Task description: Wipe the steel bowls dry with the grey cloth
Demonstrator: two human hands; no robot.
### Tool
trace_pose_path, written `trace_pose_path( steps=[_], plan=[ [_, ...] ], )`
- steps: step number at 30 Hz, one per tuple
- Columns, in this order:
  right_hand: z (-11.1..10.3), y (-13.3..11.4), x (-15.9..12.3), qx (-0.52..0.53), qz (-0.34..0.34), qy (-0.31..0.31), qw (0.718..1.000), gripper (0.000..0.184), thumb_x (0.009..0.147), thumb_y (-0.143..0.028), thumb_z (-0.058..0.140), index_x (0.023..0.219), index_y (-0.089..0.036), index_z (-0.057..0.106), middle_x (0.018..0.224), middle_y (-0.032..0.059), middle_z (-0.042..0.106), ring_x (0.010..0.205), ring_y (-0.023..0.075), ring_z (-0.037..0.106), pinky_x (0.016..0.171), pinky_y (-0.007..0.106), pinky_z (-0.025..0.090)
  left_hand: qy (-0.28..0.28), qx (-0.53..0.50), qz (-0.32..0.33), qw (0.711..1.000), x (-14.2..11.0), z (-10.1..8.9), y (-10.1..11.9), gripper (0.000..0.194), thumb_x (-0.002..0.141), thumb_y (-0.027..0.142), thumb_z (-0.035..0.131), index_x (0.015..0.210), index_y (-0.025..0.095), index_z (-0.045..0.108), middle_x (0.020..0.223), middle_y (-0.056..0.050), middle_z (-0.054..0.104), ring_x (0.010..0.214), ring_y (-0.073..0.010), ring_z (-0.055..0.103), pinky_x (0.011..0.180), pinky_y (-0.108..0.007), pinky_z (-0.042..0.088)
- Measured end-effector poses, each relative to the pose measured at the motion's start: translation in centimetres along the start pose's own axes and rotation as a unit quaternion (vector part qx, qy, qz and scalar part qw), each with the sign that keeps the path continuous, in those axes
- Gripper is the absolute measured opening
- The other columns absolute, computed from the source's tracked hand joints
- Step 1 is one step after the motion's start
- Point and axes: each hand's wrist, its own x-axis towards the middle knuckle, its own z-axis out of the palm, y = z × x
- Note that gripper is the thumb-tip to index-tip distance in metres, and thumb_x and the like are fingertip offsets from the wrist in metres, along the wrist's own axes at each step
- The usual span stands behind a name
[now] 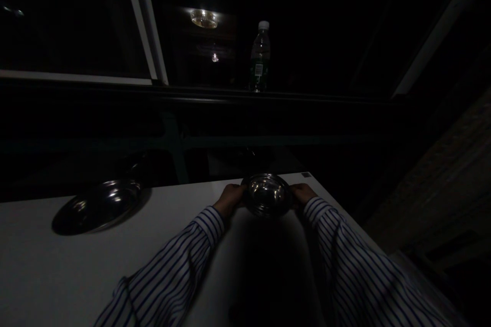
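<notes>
Bowl (pixel 267 194), round and of shiny metal, is held between the two hands over the far part of the tabletop (pixel 164 255). Grasp is established on both sides; release is not yet made. On this evidence, handling of the bowl is judged to be in progress, with setting down outstanding. Whether its base touches the surface cannot be told, as deep shadow covers the near side.

Left hand (pixel 230 198): partly closed, gripping the rim at the bowl's left side. Right hand (pixel 303 194): likewise closed on the opposite rim. Fingertips of both are obscured by the rim and poor light.

Larger metal dish (pixel 97 207) lies on the same surface, well to the left of the bowl, untouched by either hand. Plastic bottle (pixel 260 61) with a white cap stands upright beyond the bowl, also untouched.
</notes>
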Motion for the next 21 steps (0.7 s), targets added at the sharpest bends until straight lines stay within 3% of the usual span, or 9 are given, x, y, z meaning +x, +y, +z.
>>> trace_pose_path(
  steps=[3,6,9,11,14,17,20,21],
  plan=[
    [-0.8,-0.5,-0.3,-0.041,-0.045,0.074,0.995,0.02,0.084,-0.03,0.055,0.081,-0.012,0.061,0.076,0.002,0.064,0.073,0.0132,0.062,0.074,0.033,0.049,0.026,0.025,0.018,0.999,-0.6,-0.8,0.0,0.042,0.074,0.038,0.057,0.098,0.004,0.059,0.093,-0.02,0.066,0.075,-0.0205,0.063,0.061,-0.028,0.047],
    [-1.7,-1.6,-1.4,-0.063,-0.112,0.174,0.976,0.014,0.078,-0.025,0.057,0.084,-0.015,0.064,0.089,0.0093,0.066,0.095,0.0223,0.059,0.088,0.038,0.04,0.061,0.056,0.037,0.996,-1.8,-2.4,0.2,0.06,0.07,0.042,0.061,0.115,0.003,0.051,0.111,-0.023,0.06,0.093,-0.0252,0.06,0.069,-0.03,0.046],
    [-1.7,-3.0,-2.7,-0.052,-0.189,0.239,0.951,0.022,0.077,-0.027,0.052,0.09,-0.017,0.066,0.094,0.0118,0.067,0.102,0.0261,0.056,0.089,0.036,0.038,0.073,0.077,0.056,0.993,-3.8,-4.5,0.4,0.048,0.073,0.038,0.058,0.107,0.004,0.057,0.108,-0.021,0.062,0.094,-0.0248,0.059,0.071,-0.03,0.044],
    [-1.2,-4.1,-3.8,-0.029,-0.232,0.259,0.937,0.03,0.077,-0.031,0.046,0.093,-0.014,0.065,0.091,0.0119,0.067,0.095,0.0251,0.059,0.083,0.035,0.042,0.075,0.082,0.07,0.991,-5.5,-5.8,0.4,0.038,0.074,0.035,0.055,0.098,0.006,0.061,0.102,-0.018,0.064,0.089,-0.0223,0.06,0.07,-0.028,0.044],
    [0.4,-5.6,-6.1,0.009,-0.278,0.261,0.924,0.04,0.078,-0.036,0.038,0.093,-0.009,0.064,0.081,0.0123,0.067,0.077,0.0229,0.062,0.068,0.033,0.047,0.077,0.08,0.087,0.99,-8.5,-8.0,0.3,0.031,0.076,0.034,0.051,0.089,0.007,0.063,0.092,-0.014,0.067,0.076,-0.0183,0.061,0.064,-0.027,0.045],
    [2.9,-6.6,-10.2,0.017,-0.34,0.229,0.912,0.036,0.076,-0.037,0.042,0.087,-0.011,0.065,0.081,0.0101,0.067,0.079,0.0216,0.062,0.07,0.032,0.047,0.096,0.084,0.108,0.986,-12.1,-10.3,-0.2,0.031,0.076,0.035,0.05,0.085,0.008,0.063,0.085,-0.012,0.067,0.068,-0.0164,0.06,0.062,-0.027,0.044],
    [6.5,-6.1,-15.5,-0.018,-0.419,0.141,0.897,0.024,0.075,-0.035,0.051,0.08,-0.017,0.066,0.08,0.0045,0.068,0.078,0.0178,0.062,0.073,0.028,0.047,0.117,0.095,0.13,0.98,-15.9,-12.7,-1.6,0.031,0.073,0.037,0.052,0.084,0.01,0.064,0.081,-0.01,0.067,0.07,-0.0178,0.06,0.066,-0.029,0.044],
    [8.0,-5.6,-17.3,-0.063,-0.468,0.086,0.878,0.023,0.079,-0.032,0.048,0.083,-0.018,0.066,0.08,0.0043,0.067,0.075,0.0163,0.061,0.07,0.028,0.047,0.125,0.099,0.135,0.978,-17.2,-13.5,-2.4,0.031,0.073,0.037,0.052,0.083,0.011,0.065,0.081,-0.009,0.067,0.072,-0.0187,0.06,0.068,-0.03,0.044]
  ],
)
